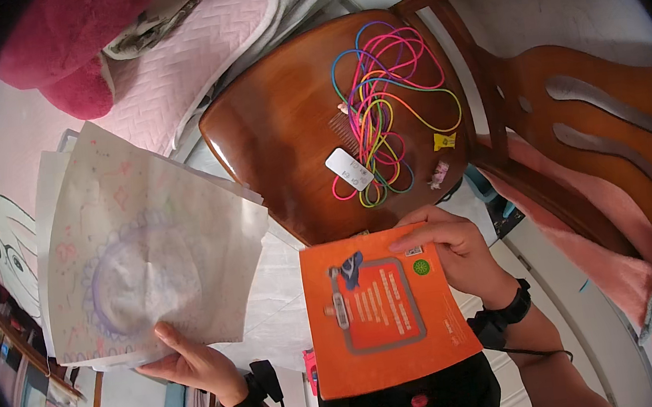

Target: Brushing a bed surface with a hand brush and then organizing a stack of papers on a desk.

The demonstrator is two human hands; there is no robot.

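My left hand (196, 363) grips the lower edge of several stacked sheets of paper (150, 247), its thumb on top. The top sheet has a purple scalloped ring and red marks. At the right, my right hand (455, 249) pinches the upper right edge of an orange booklet (383, 311) with a printed clipboard drawing and writing. Above the booklet, a tangle of colourful cords (380, 101) lies on a wooden chair seat (268, 119), partly over a comb (343, 130). A small white case (349, 169) with writing rests on the cords.
A yellow wrapped item (444, 141) and a pink wrapped item (438, 175) lie near the seat's right edge. The chair's backrest (592, 107) rises at right, with a pink cloth (595, 233) beneath. A bed with a pink quilted cover (194, 55) and a plush toy (72, 39) is upper left.
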